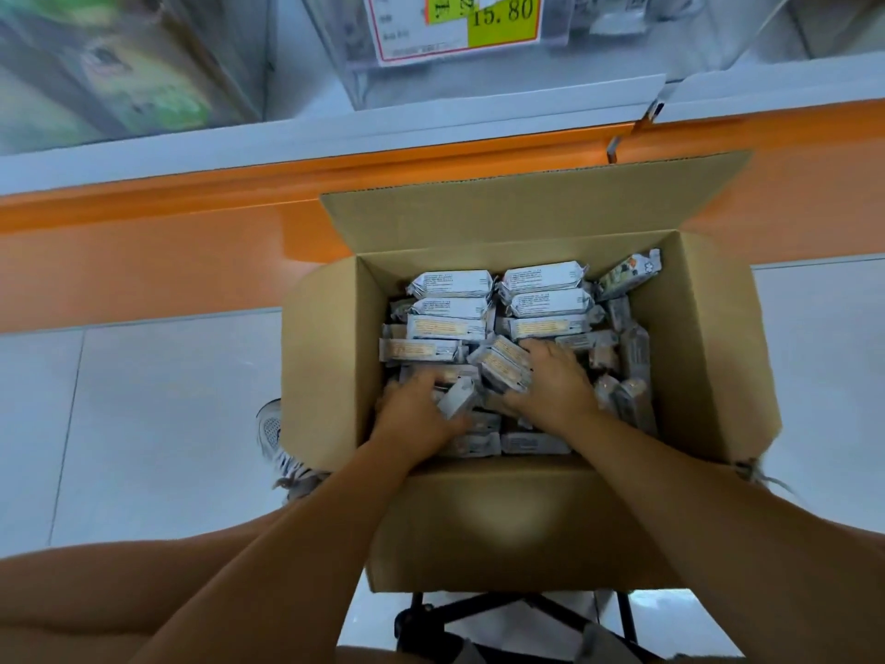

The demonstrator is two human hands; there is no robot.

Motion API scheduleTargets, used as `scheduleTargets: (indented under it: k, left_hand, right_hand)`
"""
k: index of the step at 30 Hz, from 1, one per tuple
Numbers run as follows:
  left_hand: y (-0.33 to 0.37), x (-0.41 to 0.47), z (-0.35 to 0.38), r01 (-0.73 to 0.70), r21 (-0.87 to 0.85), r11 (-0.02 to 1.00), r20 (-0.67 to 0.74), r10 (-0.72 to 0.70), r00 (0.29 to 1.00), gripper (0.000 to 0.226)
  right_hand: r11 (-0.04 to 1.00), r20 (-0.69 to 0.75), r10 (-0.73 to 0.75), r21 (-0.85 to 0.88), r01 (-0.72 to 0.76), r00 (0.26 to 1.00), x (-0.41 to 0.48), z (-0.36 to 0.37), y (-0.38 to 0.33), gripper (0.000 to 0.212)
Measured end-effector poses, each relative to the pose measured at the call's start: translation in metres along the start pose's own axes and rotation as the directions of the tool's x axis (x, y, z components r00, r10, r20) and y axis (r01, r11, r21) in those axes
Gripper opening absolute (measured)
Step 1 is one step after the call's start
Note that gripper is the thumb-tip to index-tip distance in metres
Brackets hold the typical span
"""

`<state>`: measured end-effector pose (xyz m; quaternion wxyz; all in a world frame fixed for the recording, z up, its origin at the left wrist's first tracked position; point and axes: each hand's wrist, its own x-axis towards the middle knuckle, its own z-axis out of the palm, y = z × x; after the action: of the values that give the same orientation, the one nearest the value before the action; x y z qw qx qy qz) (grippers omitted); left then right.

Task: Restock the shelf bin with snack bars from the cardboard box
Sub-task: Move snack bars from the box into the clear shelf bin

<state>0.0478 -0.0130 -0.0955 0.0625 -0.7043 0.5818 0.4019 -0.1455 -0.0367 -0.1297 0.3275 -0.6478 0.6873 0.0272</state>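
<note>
Both hands down in the open cardboard box (709, 357), flaps up, which sits right in front of me below the shelf. Box is still well filled w/ snack bars (450, 285): neat rows of grey-white packs at the far side, looser jumble nearer me and along the R wall. R hand (558, 383) grasps a tilted bar (500, 366) at mid-box, fingers over its far end, thumb under the near end. L hand (419, 407) is on the pile at the near-left w/ a grey pack just beside the thumb, but it's blurred, so I can't tell if it's gripping or only resting. Shelf bin (357, 83) is up top, clear-fronted, w/ a price tag (503, 21) reading 15.80. Orange ledge (143, 242) runs between shelf and box. My shoe (273, 433) pokes out left of the box.
</note>
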Motion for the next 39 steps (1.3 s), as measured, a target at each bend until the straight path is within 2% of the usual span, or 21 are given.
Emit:
scheduleTargets:
  k: [2,4,7,9,11,13,16,21,25,29,32,37,39]
  left_hand:
    - [0.002,-0.004,-0.007,0.014,-0.230,0.973,-0.031,-0.022,0.999,0.053]
    - [0.007,-0.008,-0.015,0.032,-0.447,0.894,-0.025,-0.048,0.999,0.043]
    - [0.024,-0.016,-0.029,0.056,-0.701,0.711,0.023,-0.056,0.998,0.038]
    - [0.037,-0.024,-0.037,0.054,-0.788,0.614,0.049,-0.024,0.998,0.049]
    - [0.049,-0.031,-0.043,0.065,-0.868,0.493,0.090,0.028,0.996,0.060]
    - [0.061,-0.041,-0.050,0.054,-0.916,0.398,0.109,0.118,0.987,0.053]
    - [0.071,-0.055,-0.062,0.013,-0.940,0.342,0.090,0.212,0.973,0.034]
    - [0.080,-0.072,-0.091,-0.069,-0.920,0.385,0.039,0.265,0.963,0.044]
    - [0.093,-0.086,-0.118,-0.195,-0.871,0.451,-0.085,0.253,0.964,0.045]
    - [0.109,-0.107,-0.149,-0.308,-0.801,0.514,-0.196,0.261,0.945,0.036]
    - [0.119,-0.123,-0.176,-0.383,-0.727,0.569,-0.264,0.283,0.922,0.047]
    - [0.135,-0.149,-0.226,-0.449,-0.710,0.543,-0.293,0.352,0.889,0.057]
    - [0.142,-0.155,-0.243,-0.484,-0.709,0.513,-0.319,0.378,0.869,0.042]
  right_hand:
    - [0.985,-0.012,0.025,0.170,-0.022,1.000,-0.010,-0.008,0.000,0.073]
    - [0.934,0.003,0.044,0.355,-0.042,0.999,-0.023,-0.022,-0.001,0.064]
    - [0.767,0.079,0.032,0.637,-0.075,0.996,-0.047,-0.049,-0.015,0.050]
    - [0.654,0.114,0.006,0.752,-0.090,0.994,-0.062,-0.063,-0.026,0.040]
    - [0.589,0.115,-0.028,0.805,-0.077,0.993,-0.078,-0.075,-0.038,0.034]
    - [0.575,0.097,-0.061,0.817,-0.045,0.993,-0.091,-0.081,-0.047,0.032]
    - [0.566,0.071,-0.079,0.824,-0.013,0.994,-0.105,-0.093,-0.056,0.032]
    - [0.512,0.084,-0.132,0.859,-0.005,0.988,-0.119,-0.127,-0.063,0.031]
    - [0.410,0.005,-0.140,0.910,0.054,0.990,-0.126,-0.155,-0.064,0.042]
    - [0.434,-0.031,-0.193,0.894,0.114,0.981,-0.135,-0.185,-0.074,0.039]
    - [0.391,-0.049,-0.222,0.911,0.135,0.974,-0.143,-0.209,-0.083,0.035]
    - [0.311,-0.068,-0.314,0.935,0.170,0.947,-0.155,-0.257,-0.099,0.030]
    - [0.300,-0.077,-0.307,0.938,0.173,0.949,-0.156,-0.276,-0.107,0.029]
